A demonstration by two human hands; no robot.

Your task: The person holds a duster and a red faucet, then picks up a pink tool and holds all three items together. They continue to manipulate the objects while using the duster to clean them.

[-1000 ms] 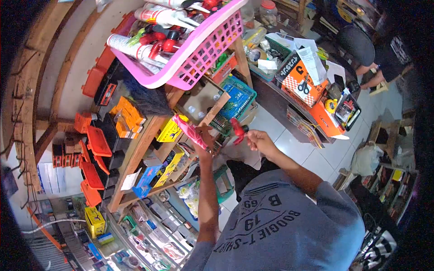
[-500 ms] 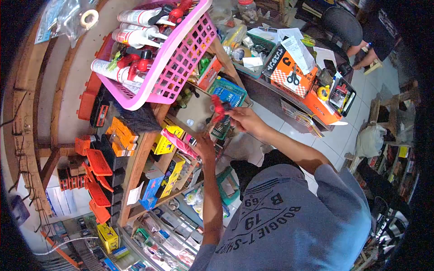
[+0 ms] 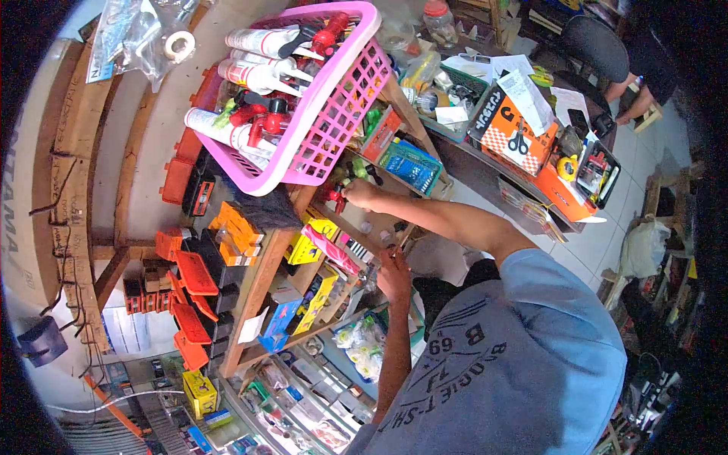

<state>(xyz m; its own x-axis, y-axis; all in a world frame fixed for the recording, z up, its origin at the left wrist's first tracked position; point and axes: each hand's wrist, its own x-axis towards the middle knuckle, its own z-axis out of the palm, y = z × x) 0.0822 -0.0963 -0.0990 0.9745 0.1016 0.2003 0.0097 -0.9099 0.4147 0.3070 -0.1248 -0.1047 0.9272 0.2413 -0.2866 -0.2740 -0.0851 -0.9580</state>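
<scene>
Just below the big pink basket (image 3: 303, 155), the right hand (image 3: 364, 196) is reaching into a wooden compartment (image 3: 350, 232), its fingers curling right next to a red item (image 3: 332, 198). The red item is sitting at the fingertips, over at the basket side of the compartment, but I honestly can't tell if the fingers are gripping it or only touching it.

The left hand (image 3: 394, 279) is hovering around the near end of that same compartment, fingers partly bent. Can't tell if it's holding anything, since the fingertips are too small and dark to read. The pink packet (image 3: 331, 249) is lying at a slant near it, running alongside a yellow box (image 3: 305, 250), and a blue box (image 3: 283, 315) is standing a bit further down the shelf.

The pink basket itself is holding a bunch of white bottles (image 3: 258, 74) plus some red and black bits. Right beside the compartment, a teal basket (image 3: 432, 182) is holding blue packs. Across on the dark desk, an orange box (image 3: 523, 136) with scissors printed on it is sitting near a yellow tape measure (image 3: 567, 167). Beyond the desk, another person (image 3: 644, 61) is keeping their hands low, well apart from these two.
</scene>
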